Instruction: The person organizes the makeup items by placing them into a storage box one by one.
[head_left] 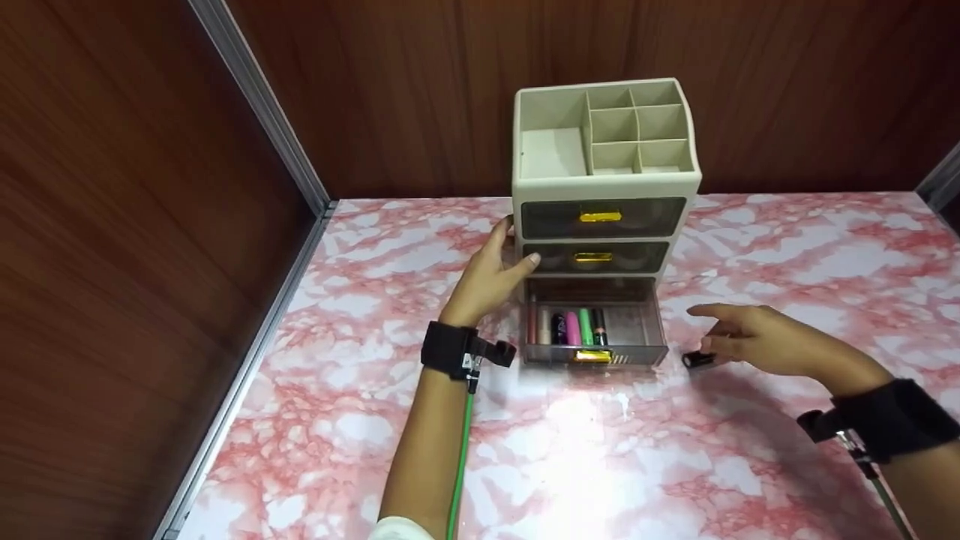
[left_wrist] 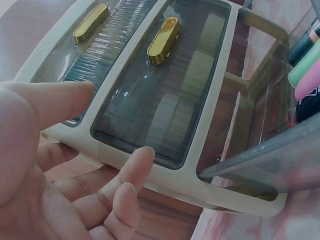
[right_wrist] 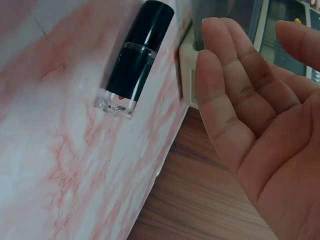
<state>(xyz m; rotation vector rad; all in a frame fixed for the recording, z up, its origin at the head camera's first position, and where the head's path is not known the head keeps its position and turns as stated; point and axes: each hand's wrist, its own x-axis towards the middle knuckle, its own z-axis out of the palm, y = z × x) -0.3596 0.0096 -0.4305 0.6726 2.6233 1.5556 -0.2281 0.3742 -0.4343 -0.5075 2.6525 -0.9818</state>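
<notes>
A cream desktop organizer stands at the back, its bottom drawer pulled out. Inside that drawer lie several slim cosmetic tubes, among them a pink tube and a green tube. My left hand is at the organizer's left side, thumb by the middle drawer and fingers along the side wall. To the right of the drawer, my right hand hovers with extended fingers, holding nothing. Below it on the table is a black lipstick tube with a clear end, apart from the fingers in the right wrist view.
Several compartments form the organizer's top. Its two upper drawers with gold handles are closed. The pink marbled table meets a brown wood-look wall behind and another panel at left.
</notes>
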